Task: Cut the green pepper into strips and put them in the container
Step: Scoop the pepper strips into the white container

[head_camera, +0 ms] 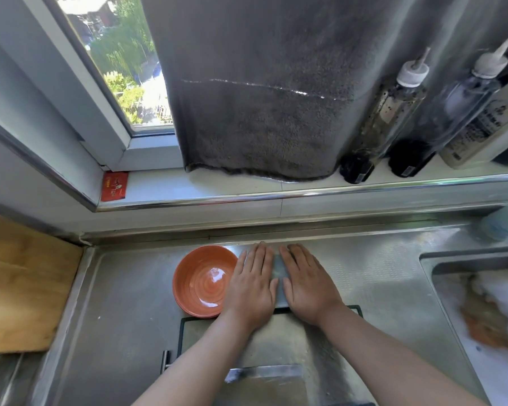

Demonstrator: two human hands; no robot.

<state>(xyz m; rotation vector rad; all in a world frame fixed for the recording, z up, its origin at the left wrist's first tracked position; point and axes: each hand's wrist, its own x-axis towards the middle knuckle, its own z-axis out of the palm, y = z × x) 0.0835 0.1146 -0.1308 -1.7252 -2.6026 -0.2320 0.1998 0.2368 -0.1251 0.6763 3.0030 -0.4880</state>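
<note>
My left hand [251,284] and my right hand [307,284] lie flat, palms down and side by side, on the steel counter [123,288] just beyond the far edge of a grey cutting board with a dark rim [279,338]. Fingers of both hands are straight and hold nothing. An empty orange bowl [201,281] stands right beside my left hand, touching its left side. A cleaver blade [264,372] lies flat on the near part of the board, between my forearms. No green pepper is in view.
A sink [481,303] with foam and something orange in it lies to the right. A wooden board [21,288] sits at the left. Sauce bottles [387,112] and a hanging grey towel [261,98] stand on the window ledge behind.
</note>
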